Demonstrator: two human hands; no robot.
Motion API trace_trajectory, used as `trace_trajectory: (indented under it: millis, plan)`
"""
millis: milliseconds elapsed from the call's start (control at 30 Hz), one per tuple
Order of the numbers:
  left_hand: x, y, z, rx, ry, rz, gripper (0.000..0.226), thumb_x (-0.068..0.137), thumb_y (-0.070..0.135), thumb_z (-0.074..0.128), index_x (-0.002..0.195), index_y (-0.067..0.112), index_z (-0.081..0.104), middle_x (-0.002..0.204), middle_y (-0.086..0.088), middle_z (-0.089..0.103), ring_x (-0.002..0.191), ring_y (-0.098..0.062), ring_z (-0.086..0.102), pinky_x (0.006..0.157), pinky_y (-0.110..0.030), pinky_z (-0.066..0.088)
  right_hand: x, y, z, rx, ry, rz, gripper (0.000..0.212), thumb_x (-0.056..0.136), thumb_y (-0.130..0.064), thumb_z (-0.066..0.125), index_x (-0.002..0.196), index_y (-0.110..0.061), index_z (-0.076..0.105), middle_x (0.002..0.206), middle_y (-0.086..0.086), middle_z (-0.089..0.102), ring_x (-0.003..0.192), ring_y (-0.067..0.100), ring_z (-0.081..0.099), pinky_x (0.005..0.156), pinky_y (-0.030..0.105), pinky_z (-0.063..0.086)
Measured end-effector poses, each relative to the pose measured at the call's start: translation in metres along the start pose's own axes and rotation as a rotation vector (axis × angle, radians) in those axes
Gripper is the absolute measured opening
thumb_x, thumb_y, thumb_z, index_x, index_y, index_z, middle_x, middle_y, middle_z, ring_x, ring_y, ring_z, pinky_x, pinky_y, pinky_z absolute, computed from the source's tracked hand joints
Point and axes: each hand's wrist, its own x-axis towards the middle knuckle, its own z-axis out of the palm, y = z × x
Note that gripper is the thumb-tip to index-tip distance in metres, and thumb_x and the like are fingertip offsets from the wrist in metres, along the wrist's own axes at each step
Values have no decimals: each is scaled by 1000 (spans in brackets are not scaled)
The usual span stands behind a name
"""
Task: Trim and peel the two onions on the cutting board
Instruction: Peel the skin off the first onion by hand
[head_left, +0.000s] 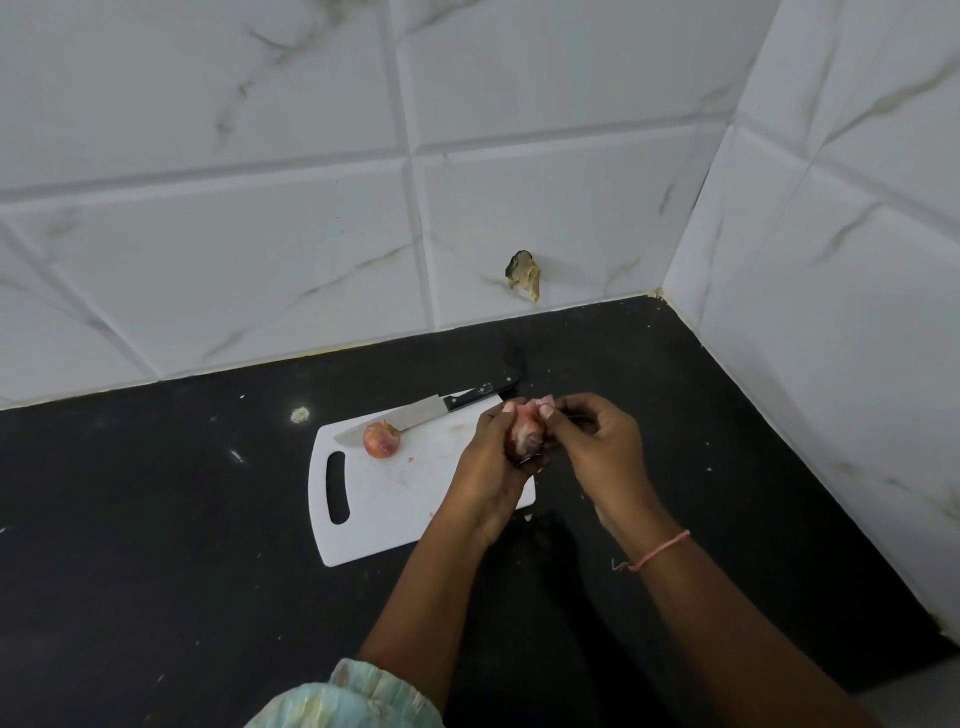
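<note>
the small pinkish, partly peeled onion (525, 436) is held up between both hands, just above the right near edge of the white plastic cutting board with a slot handle (395, 493). nearest the camera, a pale green patterned sleeve (343, 696) shows at the bottom edge, nearer than the board, and a thin pink thread bracelet (657, 552) circles the right wrist, right of the board's near corner. the left hand (491, 467) comes up over the board's right side with its fingers curled round the onion, cupping it from the left. the right hand (597, 441) meets it from the board's right, its thumb and fingers (546, 412) pinched together on loose skin at the top of the onion; how much skin has lifted is hard to tell. the board lies at a tilt on the black stone desk (156, 519), with pale specks and scraps scattered on the desk around it. on the board's far left part, beyond the slot handle, sits a second round reddish onion with its skin on (382, 439), apart from the hands. just behind it a steel kitchen knife with a black riveted handle (431, 410) lies along the board's far edge, blade towards the left, the handle reaching off the board's far right corner. beyond the board rises the white marble-patterned tiled wall (260, 234), with a ragged brownish hole (523, 274) low in it.
</note>
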Motion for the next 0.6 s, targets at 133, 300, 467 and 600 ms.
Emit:
trace_trajectory:
  millis: [133, 300, 467, 600]
  plan:
    - [-1, 3, -2, -94, 22, -40, 31, 102, 28, 44, 117, 8, 63, 109, -17, 69, 92, -24, 67, 89, -39, 53, -3, -8, -1, 246, 17, 158, 4, 86, -11, 71, 87, -8, 68, 83, 12, 71, 79, 26, 68, 48, 13, 44]
    - [-6, 7, -1, 90, 4, -81, 38, 102, 46, 43, 110, 14, 63, 83, -2, 68, 73, -12, 58, 67, -27, 45, -3, -12, -3, 263, -4, 148, 6, 86, -9, 70, 91, -7, 68, 89, 11, 73, 88, 28, 71, 73, 34, 60]
    - [-4, 4, -2, -21, 27, -31, 31, 101, 25, 52, 125, 6, 58, 102, -10, 65, 70, -14, 65, 65, -25, 53, -5, -13, -2, 263, 41, 111, 6, 86, -5, 69, 92, -3, 67, 85, 10, 72, 76, 15, 71, 68, 25, 59]
    - [-6, 5, 2, -203, 65, -65, 19, 97, 11, 50, 104, 0, 63, 107, -22, 61, 94, -34, 65, 78, -38, 59, -2, -6, 0, 263, 88, 150, 4, 86, -8, 71, 87, -11, 69, 90, 14, 73, 86, 24, 70, 81, 37, 57]
